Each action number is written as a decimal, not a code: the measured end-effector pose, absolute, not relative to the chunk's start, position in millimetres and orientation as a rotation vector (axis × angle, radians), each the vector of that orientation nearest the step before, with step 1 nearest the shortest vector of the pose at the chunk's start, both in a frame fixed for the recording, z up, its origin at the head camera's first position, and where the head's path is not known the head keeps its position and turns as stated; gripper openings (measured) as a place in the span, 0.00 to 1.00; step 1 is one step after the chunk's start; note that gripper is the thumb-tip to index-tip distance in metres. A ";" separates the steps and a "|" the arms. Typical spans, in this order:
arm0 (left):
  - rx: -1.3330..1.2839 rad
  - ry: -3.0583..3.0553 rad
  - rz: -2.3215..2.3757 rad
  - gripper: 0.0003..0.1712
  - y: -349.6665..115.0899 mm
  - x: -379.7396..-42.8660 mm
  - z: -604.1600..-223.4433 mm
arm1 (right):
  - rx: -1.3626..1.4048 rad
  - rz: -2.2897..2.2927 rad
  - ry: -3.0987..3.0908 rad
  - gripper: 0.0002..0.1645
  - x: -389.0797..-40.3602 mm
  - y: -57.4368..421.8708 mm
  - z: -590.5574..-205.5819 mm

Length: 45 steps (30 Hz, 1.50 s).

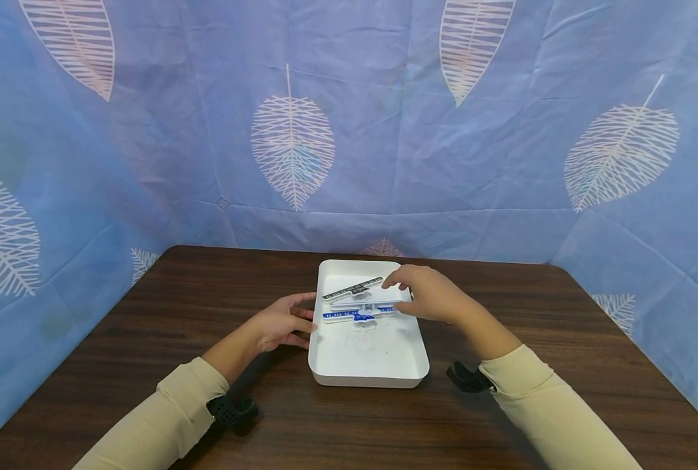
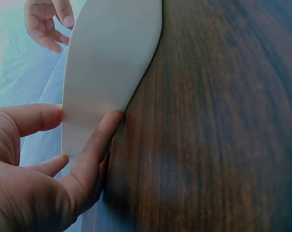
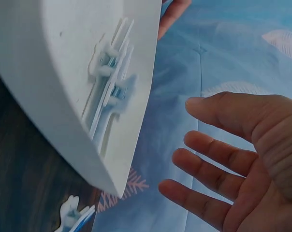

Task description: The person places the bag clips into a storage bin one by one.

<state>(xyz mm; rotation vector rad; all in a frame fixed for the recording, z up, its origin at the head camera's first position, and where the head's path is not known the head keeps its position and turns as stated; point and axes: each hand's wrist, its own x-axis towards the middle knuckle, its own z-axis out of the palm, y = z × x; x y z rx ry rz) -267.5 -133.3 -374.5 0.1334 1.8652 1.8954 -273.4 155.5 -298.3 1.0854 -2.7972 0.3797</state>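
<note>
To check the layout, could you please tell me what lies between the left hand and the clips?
In the head view, the tray's left wall stands between the left hand and the clips.

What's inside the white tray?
In the tray are a dark-patterned clip and at least one blue-patterned clip. The right hand hides part of the tray's right side; what lies beneath the clips is covered too.

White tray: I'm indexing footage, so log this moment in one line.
white tray: on table; clips: inside; left hand: touching tray's side; right hand: near clips, holding nothing
</note>
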 end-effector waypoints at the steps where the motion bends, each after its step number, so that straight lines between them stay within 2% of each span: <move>1: 0.133 1.866 1.895 0.42 -133.3 -267.4 -374.5 | 1.068 0.382 -2.799 0.21 -272.6 158.1 -298.7; 25: 0.147 1.876 1.888 0.42 -133.4 -267.1 -374.6 | 0.831 0.457 -2.812 0.20 -270.7 207.5 -308.3; 32: 0.145 1.878 1.885 0.43 -133.0 -265.9 -373.8 | 0.803 0.413 -2.794 0.18 -274.5 217.6 -317.3; 45: 0.150 1.877 1.887 0.42 -132.5 -262.4 -370.2 | 0.706 0.391 -2.855 0.20 -281.7 238.6 -334.9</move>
